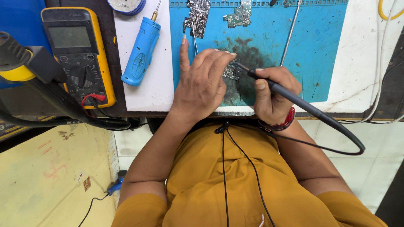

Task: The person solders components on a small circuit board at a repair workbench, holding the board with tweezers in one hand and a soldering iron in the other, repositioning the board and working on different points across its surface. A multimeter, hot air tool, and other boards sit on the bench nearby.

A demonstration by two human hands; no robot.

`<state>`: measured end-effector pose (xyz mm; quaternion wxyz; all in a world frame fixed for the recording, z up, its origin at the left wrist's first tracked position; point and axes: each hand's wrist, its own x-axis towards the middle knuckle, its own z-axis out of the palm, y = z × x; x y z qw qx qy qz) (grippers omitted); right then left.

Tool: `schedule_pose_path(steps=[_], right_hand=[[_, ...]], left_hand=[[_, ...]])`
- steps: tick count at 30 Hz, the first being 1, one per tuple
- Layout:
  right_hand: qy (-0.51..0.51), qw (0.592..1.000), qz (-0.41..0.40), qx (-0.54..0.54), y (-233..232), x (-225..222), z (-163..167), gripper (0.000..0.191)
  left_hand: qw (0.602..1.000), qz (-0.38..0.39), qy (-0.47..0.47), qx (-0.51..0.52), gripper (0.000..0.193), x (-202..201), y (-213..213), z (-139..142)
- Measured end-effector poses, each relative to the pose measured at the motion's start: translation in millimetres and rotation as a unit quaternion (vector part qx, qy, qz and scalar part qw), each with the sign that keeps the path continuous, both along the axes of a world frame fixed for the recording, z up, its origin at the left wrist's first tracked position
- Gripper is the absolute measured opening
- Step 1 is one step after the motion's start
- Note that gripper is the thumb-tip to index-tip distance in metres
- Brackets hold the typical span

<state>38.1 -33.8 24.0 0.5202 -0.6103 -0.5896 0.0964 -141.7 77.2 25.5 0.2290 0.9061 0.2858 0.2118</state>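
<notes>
My right hand (273, 94) grips a black soldering iron (303, 105), its tip touching a small circuit board (232, 71) on the blue work mat (320, 46). My left hand (202, 82) rests on the mat just left of that board. Its fingertips press the board down and its index finger points away from me. A thin metal tweezer (195, 40) lies under that finger. The iron's black cable (336, 145) loops back off the table edge.
Two more circuit boards, one (197, 17) and another (239, 14), lie at the mat's far edge beside a thin metal rod (290, 33). A blue hand tool (141, 50) lies on the white surface at left. A yellow multimeter (78, 52) and a black-and-yellow nozzle (25, 63) stand further left.
</notes>
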Motion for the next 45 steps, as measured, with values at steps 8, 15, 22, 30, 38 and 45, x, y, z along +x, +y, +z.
schedule_pose_path(steps=[8, 15, 22, 30, 38, 45], right_hand=[[-0.030, 0.999, 0.011, -0.026, 0.5, 0.3, 4.9, 0.010], [-0.026, 0.998, 0.005, -0.054, -0.7, -1.1, 8.3, 0.007], [-0.029, 0.998, 0.009, -0.059, 1.1, -1.5, 9.2, 0.006], [-0.029, 0.998, 0.017, -0.055, 2.2, -2.1, 10.0, 0.007], [-0.030, 0.998, 0.018, -0.053, 2.5, -2.2, 10.5, 0.006], [-0.024, 0.998, 0.016, -0.054, 2.7, -2.5, 10.7, 0.005]], left_hand=[[1.000, 0.009, -0.006, -0.001, 0.054, 0.2, 0.6, -0.4], [1.000, 0.010, -0.003, -0.004, 0.053, 0.6, 0.9, 1.1], [1.000, 0.008, -0.003, -0.005, 0.053, 0.2, 0.8, 1.3], [1.000, 0.009, -0.006, -0.005, 0.053, -0.1, 1.0, 1.2], [1.000, 0.011, -0.002, -0.001, 0.052, 0.0, 1.5, 0.4], [1.000, 0.011, -0.001, -0.006, 0.052, -0.3, 1.2, 1.2]])
